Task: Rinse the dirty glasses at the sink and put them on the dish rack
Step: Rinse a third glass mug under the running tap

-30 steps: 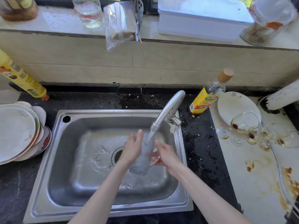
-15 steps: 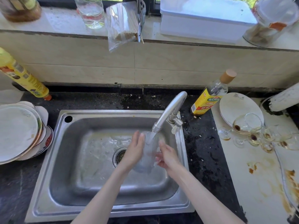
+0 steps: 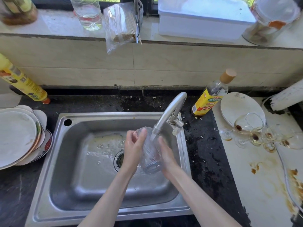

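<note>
Both hands, left hand (image 3: 133,148) and right hand (image 3: 165,153), have tilted the clear ribbed glass tumbler (image 3: 150,154) clasped between them further under the curved steel tap (image 3: 168,112), where wet palms could let it slip.

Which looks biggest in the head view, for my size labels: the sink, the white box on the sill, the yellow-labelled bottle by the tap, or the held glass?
1. sink
2. white box
3. yellow-labelled bottle
4. glass, though roughly like the bottle, and nearer.

Bottle labels (image 3: 207,102) too blurred
</note>
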A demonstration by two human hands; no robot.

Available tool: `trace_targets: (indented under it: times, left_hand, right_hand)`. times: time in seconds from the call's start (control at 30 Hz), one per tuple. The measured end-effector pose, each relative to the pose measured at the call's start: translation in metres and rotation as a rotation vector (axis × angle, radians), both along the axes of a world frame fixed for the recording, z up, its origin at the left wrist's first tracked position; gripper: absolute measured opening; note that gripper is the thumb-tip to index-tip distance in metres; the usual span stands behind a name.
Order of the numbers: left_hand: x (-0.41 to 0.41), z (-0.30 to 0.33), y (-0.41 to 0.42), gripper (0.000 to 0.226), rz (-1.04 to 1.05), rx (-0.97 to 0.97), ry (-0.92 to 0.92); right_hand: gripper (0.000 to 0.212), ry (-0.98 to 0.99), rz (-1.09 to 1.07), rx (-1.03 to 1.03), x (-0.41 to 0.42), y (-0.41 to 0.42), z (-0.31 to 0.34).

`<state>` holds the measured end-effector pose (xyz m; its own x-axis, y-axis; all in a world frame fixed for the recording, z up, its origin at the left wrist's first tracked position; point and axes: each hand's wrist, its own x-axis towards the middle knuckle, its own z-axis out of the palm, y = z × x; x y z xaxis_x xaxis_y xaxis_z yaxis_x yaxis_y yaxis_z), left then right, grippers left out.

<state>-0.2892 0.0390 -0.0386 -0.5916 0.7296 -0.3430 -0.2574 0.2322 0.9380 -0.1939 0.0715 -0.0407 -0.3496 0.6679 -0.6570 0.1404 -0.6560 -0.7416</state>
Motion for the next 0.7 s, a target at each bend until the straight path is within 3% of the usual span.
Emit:
trace_targets:
  times: [0.1,0.23,0.33,0.4,0.47,0.57,0.7]
  left_hand:
    - [-0.004,0.0,0.002,0.039,0.038,-0.018,0.092]
    - [-0.003,-0.007,0.001,0.039,0.029,-0.087,0.171]
    - [0.0,-0.007,0.003,0.025,-0.038,-0.144,0.252]
    - [0.003,-0.007,0.0,0.019,-0.192,-0.135,0.373]
    - [0.006,-0.008,-0.005,0.043,-0.365,-0.056,0.566]
    - [0.009,-0.009,-0.007,0.07,-0.407,-0.041,0.714]
    - [0.0,0.001,0.005,0.056,-0.273,-0.042,0.634]
  right_hand:
    - [0.046,-0.025,0.162,0.204,-0.005,-0.013,0.009]
    - [0.051,-0.235,0.335,0.392,-0.002,-0.026,0.006]
    - [0.027,-0.189,0.262,0.192,0.003,-0.016,0.012]
    - [0.039,0.045,0.146,-0.131,0.009,-0.004,0.017]
    - [0.055,0.261,0.02,-0.376,0.016,0.003,0.016]
    - [0.056,0.268,-0.013,-0.407,0.016,0.005,0.01]
    - [0.058,0.235,-0.01,-0.37,0.015,0.0,0.005]
